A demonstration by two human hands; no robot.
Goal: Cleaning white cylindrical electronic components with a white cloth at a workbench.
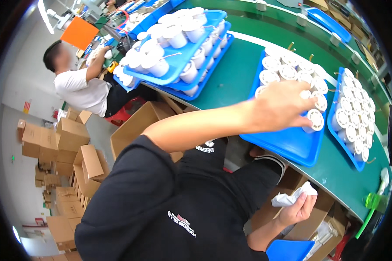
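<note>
My left hand [283, 106] reaches palm-down over a blue tray [287, 145] of white cylindrical plastic parts with round slotted tops. Its fingers are spread. The thumb and index finger lie at the edge of the nearest white part [315, 120], and I see no firm grip on it. Other parts in that tray are partly hidden under this hand. Lower down, off the table's edge, my right hand [297, 209] is closed on a crumpled white cloth [295, 195], perhaps a tissue.
A second blue tray [333, 126] full of similar parts stands to the right. Stacked blue trays [178, 74] with white parts are on the left of the green table [224, 82]. A green-handled tool [365, 224] lies at the right edge. Cardboard boxes [139, 126] and a seated person [80, 85] are leftward.
</note>
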